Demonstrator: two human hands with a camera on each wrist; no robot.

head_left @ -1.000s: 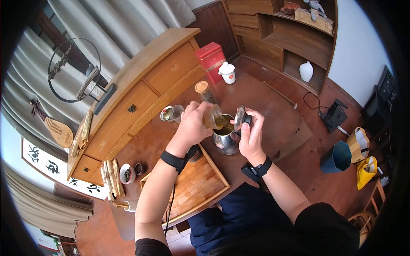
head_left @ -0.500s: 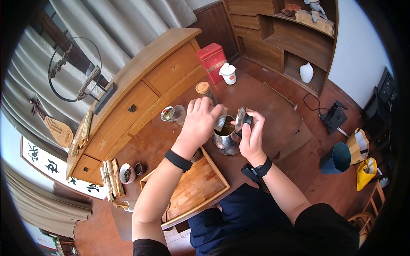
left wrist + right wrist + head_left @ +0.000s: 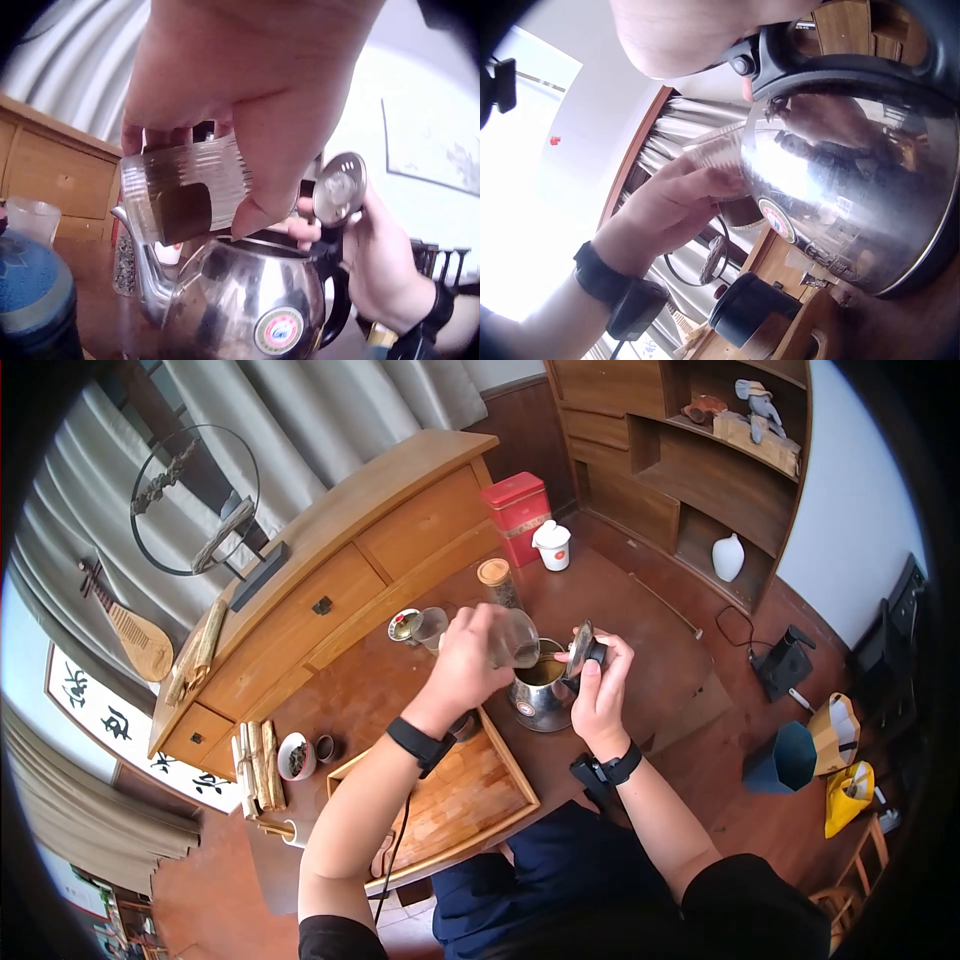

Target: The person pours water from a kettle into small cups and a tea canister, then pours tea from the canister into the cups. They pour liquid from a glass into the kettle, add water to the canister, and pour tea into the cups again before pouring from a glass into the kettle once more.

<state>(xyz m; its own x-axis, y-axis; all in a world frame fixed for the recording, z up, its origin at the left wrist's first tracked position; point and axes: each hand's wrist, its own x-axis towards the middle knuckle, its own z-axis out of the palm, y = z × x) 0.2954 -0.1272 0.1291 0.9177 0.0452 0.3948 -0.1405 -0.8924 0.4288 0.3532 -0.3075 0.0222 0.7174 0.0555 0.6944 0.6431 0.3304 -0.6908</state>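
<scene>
My left hand [image 3: 466, 668] grips a ribbed clear glass cup [image 3: 517, 636] from above, fingers and thumb around its sides. Tipped over, the cup is at the open mouth of a steel kettle [image 3: 540, 710] on the table. A brownish patch [image 3: 186, 214] shows through the glass in the left wrist view. My right hand [image 3: 602, 702] holds the kettle's lid [image 3: 584, 650] raised on edge beside the mouth, fingers at its black knob. The kettle's black handle [image 3: 336, 304] is below that hand. A round sticker [image 3: 279, 331] marks the kettle's side.
A wooden tray [image 3: 470, 800] lies near the table's front. Behind the kettle stand a cork-topped jar [image 3: 496, 575], a red tin [image 3: 517, 515] and a white lidded cup [image 3: 552, 547]. Another glass [image 3: 430, 626] is left of my hand. A bowl [image 3: 296, 757] sits farther left.
The left hand first tips the glass cup further over the kettle, then turns it partly back. Yellowish liquid seen in the cup earlier no longer shows. The right hand keeps the lid raised.
</scene>
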